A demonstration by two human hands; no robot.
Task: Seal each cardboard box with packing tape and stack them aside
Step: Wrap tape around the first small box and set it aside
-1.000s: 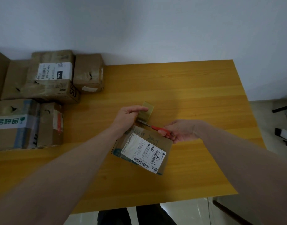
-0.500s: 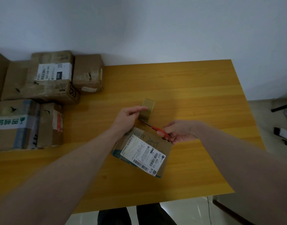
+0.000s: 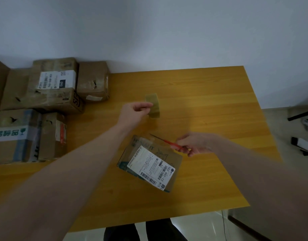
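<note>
Plain pale wall [image 3: 167, 28] behind; dim, even light. Yellow wood-grain bench [image 3: 210, 101] set against it. Glossy light tiled floor [image 3: 198, 226] visible below and right.

My view looks down on a yellow wooden tabletop [image 3: 210, 105] pushed against a plain white wall [image 3: 167, 28]. Past its right edge I see pale floor tiles [image 3: 278, 122] with a black bar [image 3: 301, 114] and a small white block [image 3: 303, 143] lying on them. Dark trouser legs [image 3: 142, 232] show below the near edge.
</note>
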